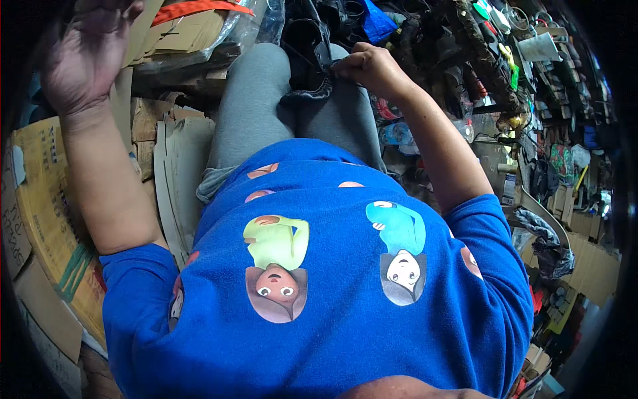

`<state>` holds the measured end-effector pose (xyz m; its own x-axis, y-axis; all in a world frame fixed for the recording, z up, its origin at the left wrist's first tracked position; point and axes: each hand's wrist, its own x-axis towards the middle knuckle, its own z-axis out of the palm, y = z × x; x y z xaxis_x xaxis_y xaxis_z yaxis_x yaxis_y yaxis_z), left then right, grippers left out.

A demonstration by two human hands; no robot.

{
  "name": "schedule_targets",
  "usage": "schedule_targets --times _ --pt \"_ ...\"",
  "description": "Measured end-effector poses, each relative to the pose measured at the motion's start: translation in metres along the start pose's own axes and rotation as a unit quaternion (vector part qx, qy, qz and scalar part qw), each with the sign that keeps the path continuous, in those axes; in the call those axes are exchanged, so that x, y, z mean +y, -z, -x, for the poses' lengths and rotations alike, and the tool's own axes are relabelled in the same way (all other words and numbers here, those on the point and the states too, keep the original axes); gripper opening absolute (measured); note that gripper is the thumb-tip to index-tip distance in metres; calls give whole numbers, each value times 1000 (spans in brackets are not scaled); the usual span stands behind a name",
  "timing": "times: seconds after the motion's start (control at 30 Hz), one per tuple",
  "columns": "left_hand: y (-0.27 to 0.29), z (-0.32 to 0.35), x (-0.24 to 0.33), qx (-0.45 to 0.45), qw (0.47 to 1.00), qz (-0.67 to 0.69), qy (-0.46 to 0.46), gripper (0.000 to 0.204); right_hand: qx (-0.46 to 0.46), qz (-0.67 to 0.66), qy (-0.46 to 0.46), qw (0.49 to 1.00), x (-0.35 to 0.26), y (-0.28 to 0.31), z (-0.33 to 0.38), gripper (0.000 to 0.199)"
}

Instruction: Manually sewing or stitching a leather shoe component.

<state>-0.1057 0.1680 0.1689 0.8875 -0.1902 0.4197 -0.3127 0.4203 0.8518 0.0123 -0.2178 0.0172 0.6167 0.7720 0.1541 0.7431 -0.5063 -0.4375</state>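
My left hand (86, 56) is raised at the upper left, palm showing, above cardboard and away from my lap. Its fingers run into the dark upper rim, but the hand looks open and I see nothing in it. Between my knees rests a black shoe-like piece (307, 41) with a rounded opening and a frayed-looking dark lower edge (312, 93). My right hand (373, 70) is at its right side, over my right thigh, with thumb and forefinger pinched together at the edge of the black piece. Whatever sits between those fingertips is too small to make out.
Cardboard sheets (183, 173) and a yellow printed carton (56, 219) stand close on my left. An orange-red strip (199, 9) lies on cardboard ahead. To the right are a plastic bottle (397, 134), a rough wooden post (482, 50), a white cup (539, 48) and crowded shelves.
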Motion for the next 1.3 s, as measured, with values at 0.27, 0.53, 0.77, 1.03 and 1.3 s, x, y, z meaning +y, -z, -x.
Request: schedule_targets --times 0.27,0.53,0.77,1.03,1.3 --pt "55 45 -60 317 832 -454 32 25 21 109 60 992 -11 3 9 18" --pt "-51 59 -175 71 841 -524 111 24 -50 -10 -41 998 -9 7 10 23" --pt "-79 41 -211 -15 688 -722 76 13 -145 -196 -111 963 6 12 -2 22" --pt "-76 31 -213 -35 829 -554 66 13 -238 -338 -209 886 10 19 -18 19" --pt "-69 26 -228 -16 774 -627 88 15 -260 -302 -136 907 28 11 -29 17"
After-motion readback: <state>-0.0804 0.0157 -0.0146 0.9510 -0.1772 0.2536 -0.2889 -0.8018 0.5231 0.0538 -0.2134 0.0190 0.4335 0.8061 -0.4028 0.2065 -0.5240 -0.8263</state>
